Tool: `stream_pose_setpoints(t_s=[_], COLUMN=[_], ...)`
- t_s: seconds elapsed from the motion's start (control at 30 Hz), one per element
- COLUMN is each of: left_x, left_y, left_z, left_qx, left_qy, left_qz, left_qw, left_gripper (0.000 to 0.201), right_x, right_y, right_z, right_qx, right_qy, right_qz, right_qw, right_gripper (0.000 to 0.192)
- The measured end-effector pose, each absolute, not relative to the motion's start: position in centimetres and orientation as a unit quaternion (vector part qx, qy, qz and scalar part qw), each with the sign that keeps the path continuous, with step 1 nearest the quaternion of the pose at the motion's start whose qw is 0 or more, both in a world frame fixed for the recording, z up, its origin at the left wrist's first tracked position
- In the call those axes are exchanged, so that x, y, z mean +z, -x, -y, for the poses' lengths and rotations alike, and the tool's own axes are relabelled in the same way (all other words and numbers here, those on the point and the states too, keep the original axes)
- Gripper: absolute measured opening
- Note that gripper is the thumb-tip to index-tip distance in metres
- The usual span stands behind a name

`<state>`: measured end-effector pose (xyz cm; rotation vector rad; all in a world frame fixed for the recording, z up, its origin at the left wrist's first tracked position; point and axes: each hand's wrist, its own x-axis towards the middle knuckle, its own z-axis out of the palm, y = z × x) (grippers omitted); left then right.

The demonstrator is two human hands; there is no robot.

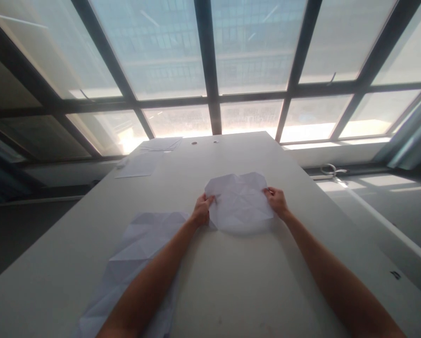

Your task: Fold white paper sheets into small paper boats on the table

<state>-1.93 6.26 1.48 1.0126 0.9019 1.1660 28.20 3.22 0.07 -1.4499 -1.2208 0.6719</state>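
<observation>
A creased sheet of white paper [239, 199] is held up between my two hands, over the middle of the white table [203, 281]. My left hand [202, 210] pinches its left edge, the thumb on top. At the right edge, my right hand [276, 199] grips it between thumb and fingers. Fold lines cross the sheet, and its outline looks uneven, with its lower edge bowed. Under and beside my left forearm lies a second, larger creased sheet of paper [140, 239] on the table.
Flat papers [138, 165] lie at the far left of the table, more sheets [163, 143] behind them. Two small round items [194, 143] sit near the far edge. A small dark object [395, 275] is at the right. Large framed windows [248, 47] rise beyond the table.
</observation>
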Motion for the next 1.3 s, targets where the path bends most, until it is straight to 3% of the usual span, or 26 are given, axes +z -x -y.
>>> stream_pose_setpoints(t_s=[0.23, 0.33, 0.5, 0.6, 0.7, 0.8, 0.9, 1.0, 1.3], left_x=[2.4, 2.6, 2.2, 1.7, 1.4, 1.4, 1.6, 1.6, 1.6], left_y=[2.8, 2.8, 2.7, 2.7, 2.4, 1.8, 1.4, 1.1, 1.0], left_z=[-6.0, -5.8, -5.7, -5.7, -5.7, -5.7, -5.6, -5.3, -4.9], left_qx=[0.456, 0.441, 0.419, 0.362, 0.328, 0.335, 0.336, 0.312, 0.329], left_qy=[-0.454, -0.485, -0.616, -0.715, -0.743, -0.737, -0.728, -0.739, -0.744], left_qz=[-0.333, -0.353, -0.476, -0.526, -0.54, -0.531, -0.482, -0.417, -0.465], left_qw=[0.689, 0.668, 0.467, 0.286, 0.221, 0.25, 0.352, 0.427, 0.35], left_gripper=[0.07, 0.077, 0.07, 0.051, 0.033, 0.038, 0.056, 0.061, 0.038], right_x=[1.6, 1.5, 1.0, 0.6, -0.1, -0.7, -1.2, -1.3, -0.4], right_y=[-31.0, -32.1, -33.1, -33.3, -33.2, -33.1, -33.0, -32.8, -31.5], right_z=[-1.6, -0.8, 0.0, 0.3, 0.3, 0.3, 0.4, 0.7, 2.5], right_qx=[0.255, 0.283, 0.218, 0.178, 0.149, 0.126, 0.094, 0.07, 0.063], right_qy=[0.624, 0.612, 0.638, 0.656, 0.676, 0.696, 0.725, 0.749, 0.783], right_qz=[0.565, 0.6, 0.604, 0.596, 0.597, 0.586, 0.555, 0.527, 0.499], right_qw=[0.476, 0.43, 0.424, 0.428, 0.406, 0.395, 0.398, 0.395, 0.366], right_gripper=[0.04, 0.044, 0.046, 0.046, 0.044, 0.04, 0.039, 0.038, 0.036])
